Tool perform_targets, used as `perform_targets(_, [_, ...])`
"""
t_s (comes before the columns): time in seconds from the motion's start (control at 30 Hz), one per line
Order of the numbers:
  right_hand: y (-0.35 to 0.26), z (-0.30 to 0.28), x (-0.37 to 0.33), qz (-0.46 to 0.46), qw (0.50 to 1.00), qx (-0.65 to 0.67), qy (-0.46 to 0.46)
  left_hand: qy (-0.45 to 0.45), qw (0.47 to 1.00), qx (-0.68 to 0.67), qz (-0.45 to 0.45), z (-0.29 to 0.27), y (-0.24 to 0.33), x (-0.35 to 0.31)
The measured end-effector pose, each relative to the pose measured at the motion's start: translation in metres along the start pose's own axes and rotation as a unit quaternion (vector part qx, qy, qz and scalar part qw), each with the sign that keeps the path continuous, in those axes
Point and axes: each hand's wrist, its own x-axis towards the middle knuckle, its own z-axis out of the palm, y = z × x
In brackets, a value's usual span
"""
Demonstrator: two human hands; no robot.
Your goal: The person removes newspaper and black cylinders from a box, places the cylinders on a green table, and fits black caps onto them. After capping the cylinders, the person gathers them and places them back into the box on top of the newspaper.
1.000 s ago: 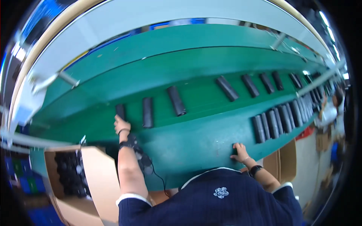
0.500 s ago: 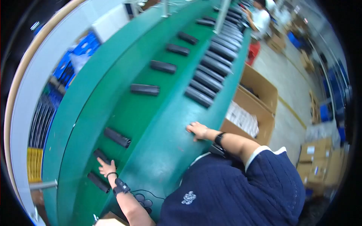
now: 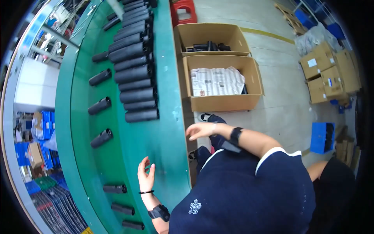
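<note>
My left hand (image 3: 146,175) hovers over the green bench surface (image 3: 136,144), its fingers loosely curved and apart with nothing in them. At the bench's right edge, my right hand (image 3: 200,130) hangs with bent, separated fingers, also holding nothing. A tight row of black tubes (image 3: 136,95) lies side by side on the raised green surface ahead of my left hand. To its left, single black tubes, such as one near the middle (image 3: 102,137), lie spaced out along the lower green belt. Nearest my left forearm is another black tube (image 3: 115,189).
Right of the bench stand an open cardboard box (image 3: 226,102) with a white printed sheet on top, and another open box (image 3: 241,43) holding black parts. Beyond are a red stool (image 3: 183,11), stacked cartons (image 3: 331,70) and a blue bin (image 3: 322,138). Blue crates (image 3: 48,138) sit at left.
My left hand has left the tube on the belt and moved right, over the bench surface. My right hand has come off the surface to its edge. The view has turned right.
</note>
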Motion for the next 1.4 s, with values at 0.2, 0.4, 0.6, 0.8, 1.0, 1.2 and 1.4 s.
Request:
perform_targets(0.2, [0.207, -0.135, -0.132, 0.234, 0.872, -0.050, 0.428, -0.029, 0.999, -0.023, 0.029, 0.085, 0.080, 0.071])
perform_targets(0.4, [0.317, -0.209, -0.153, 0.399, 0.850, -0.071, 0.336, -0.133, 0.951, 0.212, 0.180, 0.192, 0.141, 0.143])
perform_targets(0.6, [0.403, -0.303, -0.124, 0.309, 0.879, 0.011, 0.363, -0.212, 0.849, 0.423, 0.236, 0.237, 0.092, 0.199])
perform_targets(0.8, [0.521, -0.392, -0.098, 0.410, 0.828, -0.115, 0.364, -0.172, 0.825, 0.484, 0.234, 0.255, 0.079, 0.205])
perform_targets(1.0, [0.642, -0.433, -0.038, 0.516, 0.775, -0.125, 0.344, -0.157, 0.759, 0.573, 0.268, 0.250, 0.052, 0.199])
perform_targets(1.2, [0.640, -0.470, 0.058, 0.571, 0.630, -0.133, 0.509, -0.198, 0.736, 0.598, 0.248, 0.267, 0.077, 0.221])
perform_targets(1.4, [0.672, -0.444, 0.105, 0.586, 0.597, -0.152, 0.526, -0.259, 0.701, 0.618, 0.243, 0.279, 0.071, 0.243])
